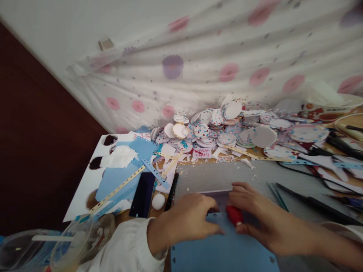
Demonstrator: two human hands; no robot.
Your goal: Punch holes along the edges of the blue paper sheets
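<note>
A blue sheet of paper point(221, 251) with small holes punched along its edges lies in front of me. At its far edge, my left hand point(188, 219) has its thumb over the sheet and its fingers curled by the edge, slightly blurred. My right hand point(262, 219) is closed around a small red tool point(235, 216) at the same edge; fingers hide most of the tool, so its exact kind is unclear. Behind both hands, a pale sheet edge point(218, 193) shows on the grey cutting mat point(204, 177).
Round paper pieces point(201, 130) are heaped along the curtain point(198, 75). Left of the mat are a black pen point(171, 192), a white ball point(158, 201), a phone point(143, 194), punched strips point(119, 189) and plastic cups point(72, 243). A black knife-like tool point(317, 204) lies right.
</note>
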